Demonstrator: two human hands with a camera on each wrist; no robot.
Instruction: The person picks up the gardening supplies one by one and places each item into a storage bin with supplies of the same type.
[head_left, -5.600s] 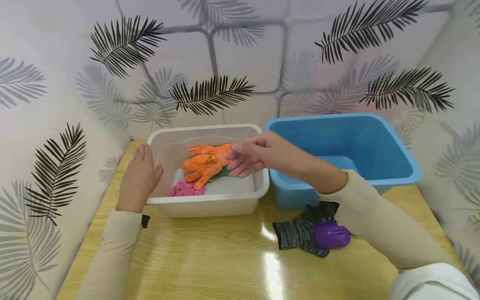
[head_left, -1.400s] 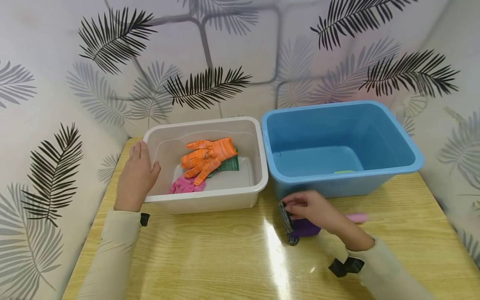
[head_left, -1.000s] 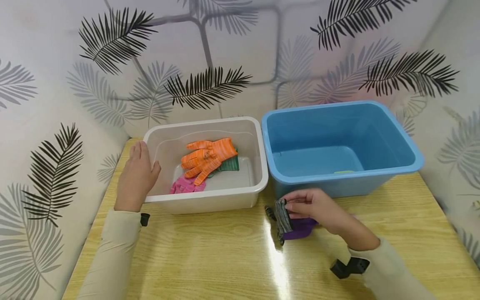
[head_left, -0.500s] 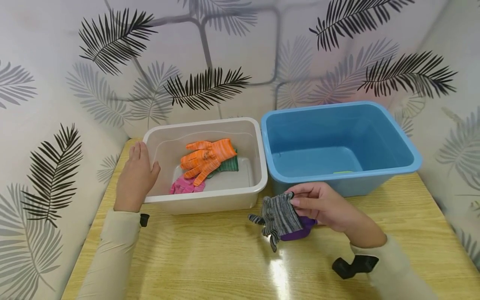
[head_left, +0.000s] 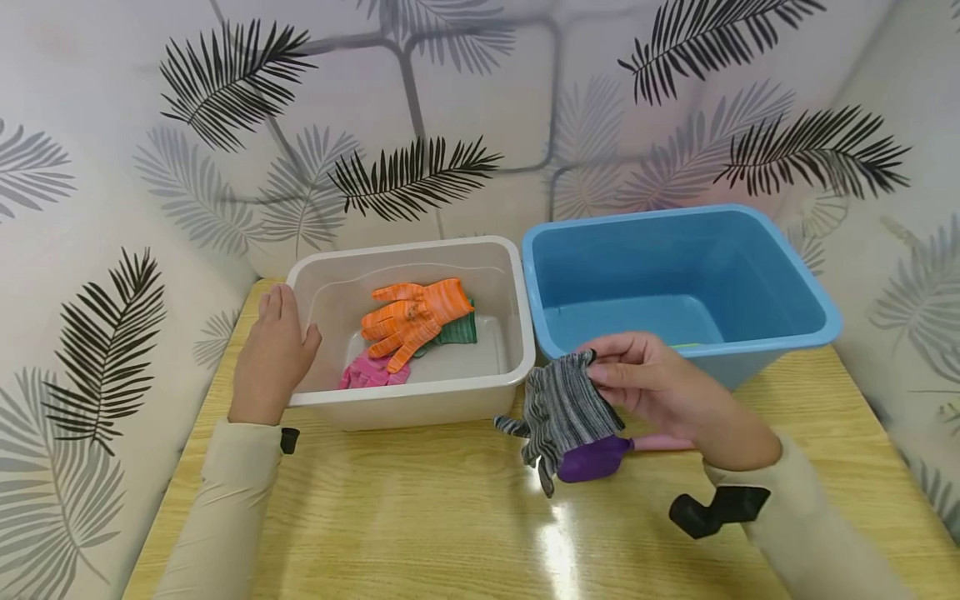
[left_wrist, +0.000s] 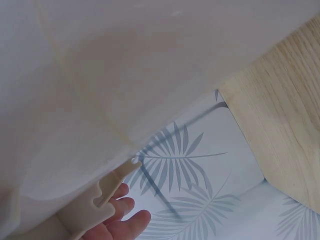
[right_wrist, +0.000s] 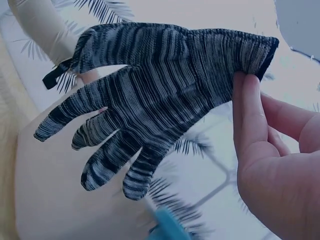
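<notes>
My right hand pinches a grey-and-black striped knit glove by its cuff, between thumb and fingers. In the right wrist view the glove hangs spread out, its fingers pointing away from my hand. Behind it in the head view lies a purple object with a pink handle-like part; its kind is unclear. My left hand rests at the left rim of the white bin, fingers fairly straight; its fingertips show by the rim in the left wrist view.
Inside the white bin lie an orange glove, a pink glove and a green knit piece, partly covered. The blue bin stands to its right, with a sliver of something yellow-green inside. Both stand on a wooden table.
My right hand came from over the white bin to the table and picked up the striped glove. The glove is lifted and turned flat. My left hand stays at the rim.
</notes>
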